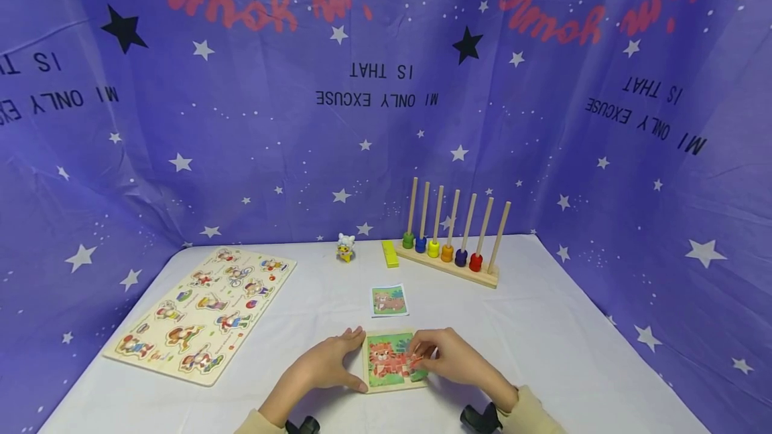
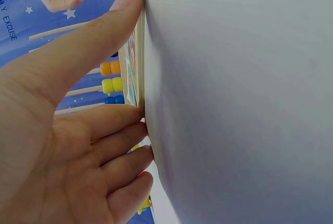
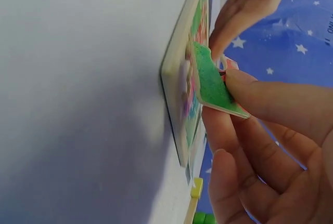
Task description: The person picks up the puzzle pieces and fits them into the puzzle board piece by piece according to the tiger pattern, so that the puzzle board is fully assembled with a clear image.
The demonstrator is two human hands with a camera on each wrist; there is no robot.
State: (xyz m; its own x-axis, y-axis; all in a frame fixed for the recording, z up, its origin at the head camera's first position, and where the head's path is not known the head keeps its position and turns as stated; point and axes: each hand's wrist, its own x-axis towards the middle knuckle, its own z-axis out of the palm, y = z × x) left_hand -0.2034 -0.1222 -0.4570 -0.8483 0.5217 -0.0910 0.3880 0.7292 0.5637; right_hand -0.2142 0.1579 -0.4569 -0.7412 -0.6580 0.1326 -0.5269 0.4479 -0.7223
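Observation:
A small square wooden tiger puzzle board [image 1: 395, 389] lies flat on the white-covered table. My left hand [image 1: 328, 362] rests at its left side, fingers extended. In the left wrist view, the thumb [image 2: 127, 0] and index fingertip touch the board's edge. Over the board's right side, my right hand [image 1: 454, 359] pinches a puzzle piece [image 3: 212, 81] between thumb and fingers. That piece is green with some red, tilted just above the board, as the right wrist view shows. Just behind the board lies a picture card [image 1: 389, 301] with a similar animal.
A large wooden peg puzzle [image 1: 199, 313] with several figures lies at the left. Toward the back are a small sheep-like toy [image 1: 346, 247], a yellow block [image 1: 390, 254] and a wooden bead rack [image 1: 449, 265] with upright pegs. Purple star-printed cloth [image 1: 338, 153] encloses the table.

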